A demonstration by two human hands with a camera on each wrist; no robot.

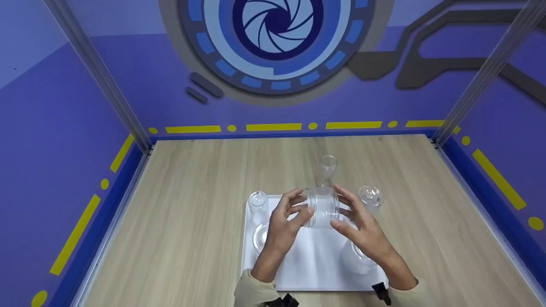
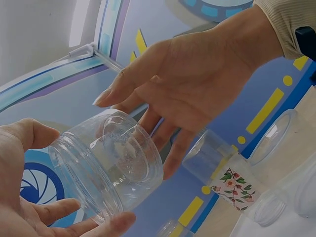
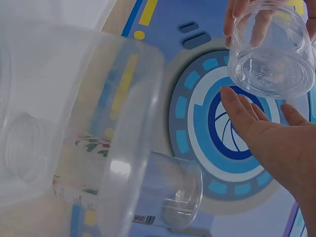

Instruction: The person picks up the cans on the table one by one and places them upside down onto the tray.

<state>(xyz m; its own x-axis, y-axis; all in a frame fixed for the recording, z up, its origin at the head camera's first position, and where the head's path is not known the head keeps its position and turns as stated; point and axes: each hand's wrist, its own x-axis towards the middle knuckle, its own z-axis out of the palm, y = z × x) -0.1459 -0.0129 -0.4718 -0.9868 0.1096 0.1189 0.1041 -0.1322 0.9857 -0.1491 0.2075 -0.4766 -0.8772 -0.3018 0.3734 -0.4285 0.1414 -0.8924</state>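
Note:
A clear, wide-mouthed plastic jar (image 1: 325,209) is held tipped on its side above the white tray (image 1: 313,273). My left hand (image 1: 282,228) grips it round the threaded neck, thumb on the near side and fingers on the far side. At the base end, my right hand (image 1: 366,232) is spread with its fingers loosely extended. The right wrist view shows a small gap between this hand (image 3: 271,136) and the jar's base (image 3: 274,74). Through its clear wall, the jar (image 2: 118,168) appears to hold nothing in the left wrist view.
Several clear containers stand around: one at the tray's back left (image 1: 258,202), another round one (image 1: 259,238) beside my left wrist, one under my right hand (image 1: 358,256). Farther back are a narrow-waisted vessel (image 1: 328,166) and a round-topped one (image 1: 370,197). Flower print marks one container (image 2: 234,190).

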